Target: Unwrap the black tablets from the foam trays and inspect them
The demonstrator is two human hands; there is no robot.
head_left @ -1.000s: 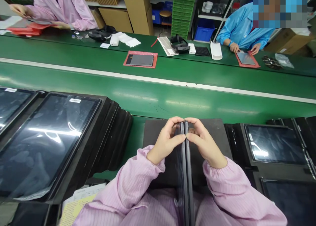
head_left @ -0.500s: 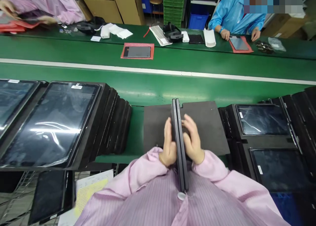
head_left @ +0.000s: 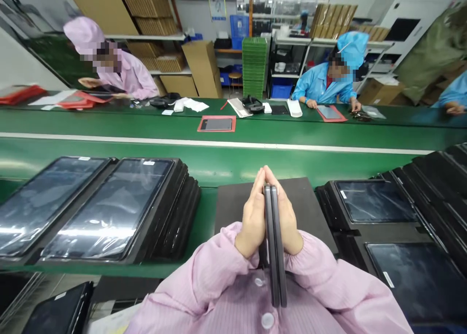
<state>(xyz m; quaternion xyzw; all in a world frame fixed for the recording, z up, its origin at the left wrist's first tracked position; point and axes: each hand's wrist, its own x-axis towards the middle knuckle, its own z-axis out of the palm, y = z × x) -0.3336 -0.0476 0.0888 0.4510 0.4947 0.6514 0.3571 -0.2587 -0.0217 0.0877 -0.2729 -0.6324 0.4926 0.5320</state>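
Two tablets [head_left: 275, 246], edge-up over black pad [head_left: 310, 202], pressed flat between left hand [head_left: 252, 217] and right hand [head_left: 286, 217], both grips closed.

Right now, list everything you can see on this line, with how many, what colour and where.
Tablets: two, dark grey, held on edge, pressed together between the palms.
Foam pad: one, black, on the bench under the hands.
Trays with screens, left: stacked, black, left of the pad.
Trays with screens, right: several, black, right of the pad.
Conveyor belt: one, green, white stripe, beyond the pad.
Red mat with tablet: one, far side of the belt.
Co-workers: one in pink, far left; one in blue, far right.
Green crates: one stack, behind.
Left hand: flat on the tablets' left face.
Right hand: flat on the right face.
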